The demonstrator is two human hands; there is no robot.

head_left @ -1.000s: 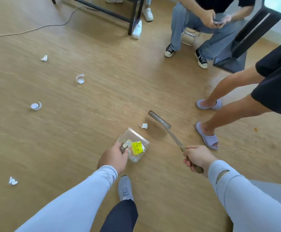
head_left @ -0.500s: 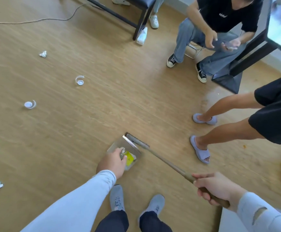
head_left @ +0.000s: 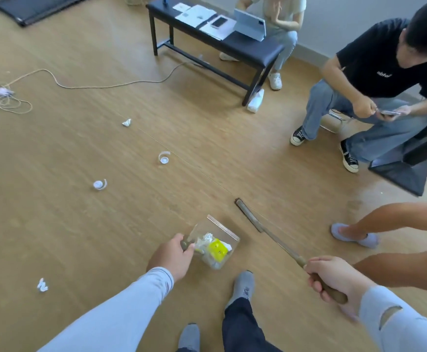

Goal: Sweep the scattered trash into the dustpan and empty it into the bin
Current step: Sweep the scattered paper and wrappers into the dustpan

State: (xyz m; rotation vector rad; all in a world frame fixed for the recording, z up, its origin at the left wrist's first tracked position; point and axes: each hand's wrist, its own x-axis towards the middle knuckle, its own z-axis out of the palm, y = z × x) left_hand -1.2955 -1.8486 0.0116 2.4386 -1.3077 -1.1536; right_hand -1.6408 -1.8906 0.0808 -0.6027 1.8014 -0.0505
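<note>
A clear dustpan (head_left: 222, 228) rests on the wooden floor with a yellow scrap (head_left: 217, 247) and white paper inside. My left hand (head_left: 172, 255) grips its handle at the near-left end. My right hand (head_left: 334, 278) holds the brown handle of a small broom (head_left: 249, 215), whose head sits just right of the dustpan's open lip, apart from it. Trash lies scattered to the left: a crumpled paper (head_left: 42, 285), two curled white cap pieces (head_left: 99, 184) (head_left: 163, 158), and another paper wad (head_left: 126, 122) farther away.
A person's bare legs in lilac slippers (head_left: 352, 237) stand close on the right. Another person sits on a stool (head_left: 334, 118) at the far right. A black bench (head_left: 258, 50) and a trailing cord (head_left: 85, 85) lie beyond. My own feet (head_left: 242, 284) are below the dustpan.
The broom head swept the small paper scrap into the dustpan, then drew back to the right of it. The view has tilted up, showing more of the room.
</note>
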